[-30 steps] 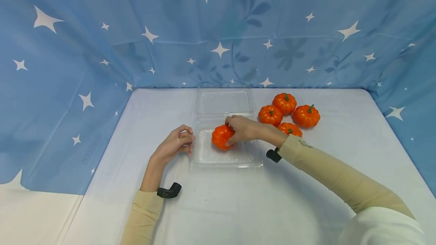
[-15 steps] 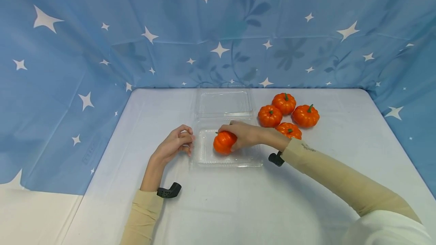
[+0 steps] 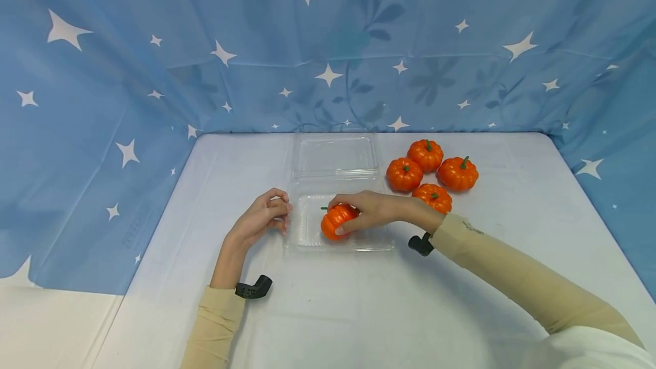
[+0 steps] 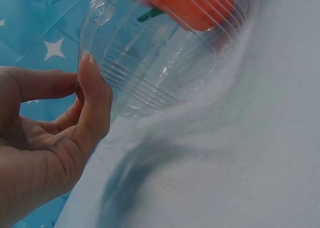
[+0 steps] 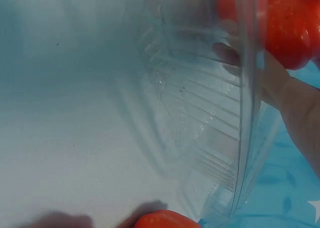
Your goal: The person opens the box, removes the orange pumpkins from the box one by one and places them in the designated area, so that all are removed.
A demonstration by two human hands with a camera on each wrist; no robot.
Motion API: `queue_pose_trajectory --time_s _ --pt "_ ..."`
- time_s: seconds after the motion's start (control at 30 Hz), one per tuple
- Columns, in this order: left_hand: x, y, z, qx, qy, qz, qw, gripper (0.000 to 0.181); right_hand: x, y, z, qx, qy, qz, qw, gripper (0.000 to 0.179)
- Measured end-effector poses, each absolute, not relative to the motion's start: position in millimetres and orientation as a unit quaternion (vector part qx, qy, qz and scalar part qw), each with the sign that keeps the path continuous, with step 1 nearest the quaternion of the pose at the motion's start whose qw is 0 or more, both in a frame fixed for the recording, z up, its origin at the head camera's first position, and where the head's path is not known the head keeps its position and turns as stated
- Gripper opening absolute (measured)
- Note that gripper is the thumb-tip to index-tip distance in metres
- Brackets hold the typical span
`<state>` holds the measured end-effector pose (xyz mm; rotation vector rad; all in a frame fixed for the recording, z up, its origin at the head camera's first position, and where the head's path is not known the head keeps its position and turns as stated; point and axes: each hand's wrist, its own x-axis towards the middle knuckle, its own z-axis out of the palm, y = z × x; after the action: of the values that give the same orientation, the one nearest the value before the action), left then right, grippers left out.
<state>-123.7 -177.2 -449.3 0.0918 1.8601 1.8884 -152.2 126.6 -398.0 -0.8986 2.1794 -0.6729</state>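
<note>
My right hand (image 3: 376, 208) grips a small orange pumpkin (image 3: 335, 222) with a green stem, fingers over its top and thumb on the near side. It is within the base (image 3: 310, 229) of a clear plastic clamshell box; whether it touches the bottom I cannot tell. My left hand (image 3: 262, 215) is at the box's left edge. In the left wrist view, its thumb and finger pinch the rim of the clear box (image 4: 150, 83), and the orange pumpkin (image 4: 192, 8) shows through the ribbed wall. The right wrist view shows the right hand (image 5: 295, 105) partly behind clear plastic.
The box's lid (image 3: 338, 155) lies folded back towards the far table edge. Right of the box stand several more orange pumpkins (image 3: 458, 174), the nearest (image 3: 433, 197) just under the right forearm. A blue star-patterned curtain (image 3: 256, 73) hangs behind the white table (image 3: 333, 312).
My right hand has moved slightly nearer to me in the box and turned the pumpkin, so its stem now points left. The left hand stays at the box's edge.
</note>
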Motion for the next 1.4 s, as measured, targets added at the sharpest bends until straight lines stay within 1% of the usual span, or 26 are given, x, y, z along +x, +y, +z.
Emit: queue_pose_trajectory --time_s 0.33,0.43,0.5,0.67,0.73,0.87,1.2,1.4 --pt "-124 -178 -450 0.035 0.683 0.687 0.244 0.026 -149 131 -395 -0.340 0.831 -0.284 0.337 0.040" --pt "-124 -177 -450 0.037 0.683 0.687 0.243 0.027 -149 133 -395 -0.335 0.830 -0.298 0.331 0.041" --pt "-123 -177 -449 0.037 0.683 0.688 0.243 0.026 -150 134 -396 -0.323 0.836 -0.302 0.326 0.048" --pt "-123 -177 -450 0.036 0.683 0.688 0.243 0.026 -151 135 -396 -0.293 0.853 -0.281 0.327 0.082" --pt "-123 -177 -451 0.037 0.683 0.688 0.243 0.027 -151 137 -397 -0.291 0.857 -0.264 0.332 0.089" --pt "-123 -178 -451 0.037 0.684 0.687 0.243 0.026 -148 139 -398 -0.291 0.868 -0.233 0.329 0.088" --pt "-123 -179 -452 0.038 0.687 0.683 0.243 0.027 -143 143 -401 -0.283 0.889 -0.209 0.292 0.083" --pt "-123 -179 -452 0.037 0.686 0.685 0.241 0.027 -144 144 -402 -0.298 0.893 -0.212 0.263 0.078"
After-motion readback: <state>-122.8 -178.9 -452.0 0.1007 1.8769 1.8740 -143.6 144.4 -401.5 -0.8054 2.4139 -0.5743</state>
